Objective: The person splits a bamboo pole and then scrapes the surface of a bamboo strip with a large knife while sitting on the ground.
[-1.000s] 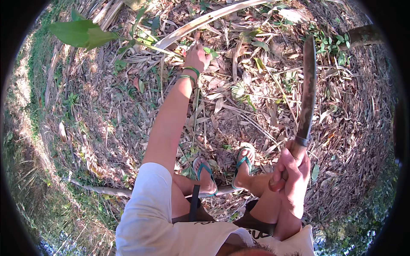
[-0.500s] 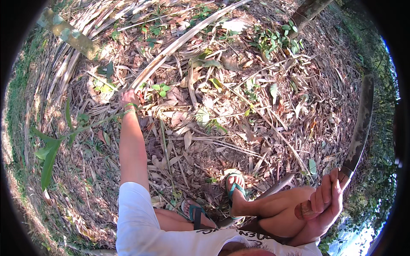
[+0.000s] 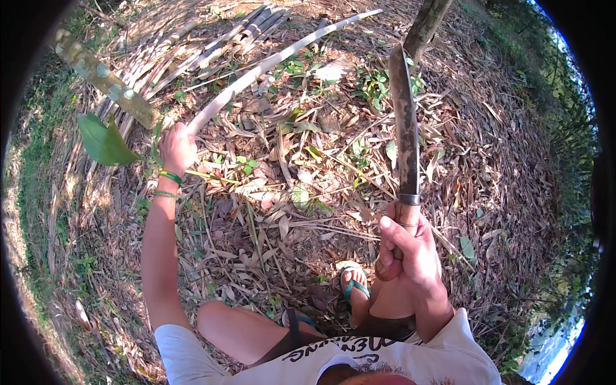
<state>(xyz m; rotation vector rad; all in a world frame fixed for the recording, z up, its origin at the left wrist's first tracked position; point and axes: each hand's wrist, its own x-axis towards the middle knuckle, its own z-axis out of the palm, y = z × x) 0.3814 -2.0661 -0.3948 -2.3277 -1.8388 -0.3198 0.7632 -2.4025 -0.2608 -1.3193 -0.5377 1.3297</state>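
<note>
My left hand is closed round the near end of a long, pale, slightly curved stick. The stick slants up and away to the right over the leaf litter. Beside that hand hangs a broad green leaf; whether the hand touches its stem I cannot tell. In my right hand is a machete, gripped by its brown wooden handle. Its long dark, stained blade points away from me, nearly straight ahead, and is apart from the stick.
A lichen-spotted trunk leans in at the left, and another trunk stands at the far right. Several dry poles lie at the back. Dry leaves and small green plants cover the ground by my sandalled foot.
My right hand has swung the machete inward from the far right, and the blade is now before me. My left hand has shifted slightly left with the stick. The green leaf has moved upward.
</note>
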